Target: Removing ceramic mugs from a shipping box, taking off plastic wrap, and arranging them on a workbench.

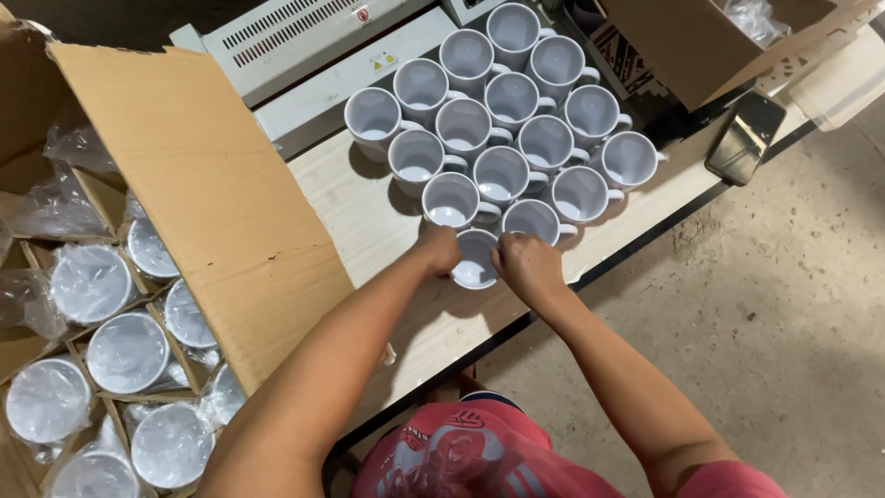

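Mug (476, 262), white and standing mouth-up, sat at the near edge of the wooden table (369, 221), clasped from both sides: the left hand (436, 249) pressed against its left wall and the right hand (527, 263) against its right, fingers curled round the rim so that both hands held this one cup between them.

Far to the left of that hold stood an open cardboard box (198, 194), its flap folded out towards the table. Inside it, cardboard dividers kept further wrapped mugs (126, 352), each in clear plastic, in separate cells.

Just beyond the held cup, touching or nearly touching it, a cluster of empty white mugs (502, 120) stood in slanting rows, all upright, handles pointing to the right. Behind that cluster, further from the hands, lay a pale grey machine (304, 51) with vent slots.

Off to the right of the hold and well apart, a dark phone (745, 136) lay flat at the table's edge, near a second cardboard box (701, 41). Below the right hand's side spread the bare concrete floor (784, 304).
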